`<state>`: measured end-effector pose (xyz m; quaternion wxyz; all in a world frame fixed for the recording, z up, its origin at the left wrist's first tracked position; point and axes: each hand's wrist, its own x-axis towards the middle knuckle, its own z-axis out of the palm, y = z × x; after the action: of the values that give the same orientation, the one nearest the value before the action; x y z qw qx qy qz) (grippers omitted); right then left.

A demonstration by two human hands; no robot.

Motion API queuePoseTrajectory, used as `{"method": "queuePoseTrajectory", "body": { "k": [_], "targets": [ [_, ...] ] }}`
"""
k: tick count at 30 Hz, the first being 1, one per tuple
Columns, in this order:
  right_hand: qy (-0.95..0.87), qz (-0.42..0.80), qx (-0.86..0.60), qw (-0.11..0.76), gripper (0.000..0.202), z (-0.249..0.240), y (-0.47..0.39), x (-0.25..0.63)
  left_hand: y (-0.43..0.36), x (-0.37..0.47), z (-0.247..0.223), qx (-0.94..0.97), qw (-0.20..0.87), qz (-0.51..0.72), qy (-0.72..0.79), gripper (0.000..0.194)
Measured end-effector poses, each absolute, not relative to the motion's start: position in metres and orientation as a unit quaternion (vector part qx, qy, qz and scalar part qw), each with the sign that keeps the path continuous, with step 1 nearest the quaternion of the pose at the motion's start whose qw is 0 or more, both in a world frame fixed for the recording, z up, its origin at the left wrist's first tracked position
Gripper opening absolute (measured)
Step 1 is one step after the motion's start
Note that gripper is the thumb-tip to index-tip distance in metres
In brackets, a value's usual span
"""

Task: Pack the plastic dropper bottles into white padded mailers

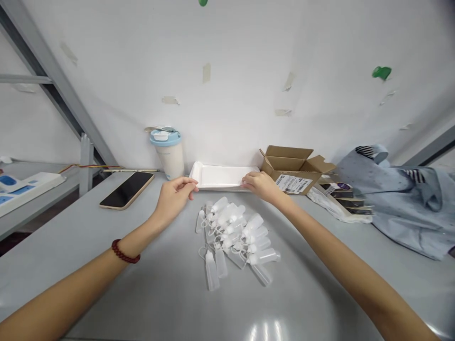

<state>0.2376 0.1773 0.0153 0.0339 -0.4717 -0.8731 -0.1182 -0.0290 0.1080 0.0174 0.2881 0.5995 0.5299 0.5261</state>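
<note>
A shallow white tray lies against the wall at the back of the grey table. My left hand is closed at its left front corner, thumb and fingertips pinched on the edge. At the right end, my right hand grips the front edge with curled fingers. Between my forearms, in front of the tray, several small translucent squeeze bottles with white caps lie in a loose pile. Neither hand touches them.
Left of the tray stand a cup with a blue lid and, nearer, a flat phone. Right of it are an open cardboard box, a package of dark items and bluish cloth. A power strip lies far left.
</note>
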Motion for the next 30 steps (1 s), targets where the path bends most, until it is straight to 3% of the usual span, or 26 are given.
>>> {"method": "queuePoseTrajectory", "body": {
  "k": [9,17,20,24,27,30],
  "targets": [
    [-0.886,-0.086,-0.448,0.081,0.031,0.006,0.19,0.256,0.106,-0.04,-0.016,0.52,0.401,0.504,0.56,0.025],
    [-0.881,-0.212,-0.382,0.181,0.03,-0.018,0.167,0.254,0.108,-0.035,-0.019,0.477,0.461,0.503,0.554,0.038],
    [-0.879,-0.263,-0.322,0.234,0.018,-0.014,0.14,0.259,0.107,-0.037,-0.012,0.457,0.498,0.507,0.535,0.047],
    [-0.885,-0.297,-0.249,0.259,0.025,-0.006,0.09,0.274,0.098,-0.04,0.003,0.463,0.555,0.489,0.488,0.053],
    [-0.889,-0.291,-0.244,0.256,0.025,-0.007,0.055,0.287,0.088,-0.038,0.008,0.475,0.591,0.448,0.474,0.042],
    [-0.883,-0.205,-0.314,0.281,0.024,-0.007,0.033,0.296,0.078,-0.032,0.007,0.523,0.602,0.371,0.476,0.029]
  ]
}}
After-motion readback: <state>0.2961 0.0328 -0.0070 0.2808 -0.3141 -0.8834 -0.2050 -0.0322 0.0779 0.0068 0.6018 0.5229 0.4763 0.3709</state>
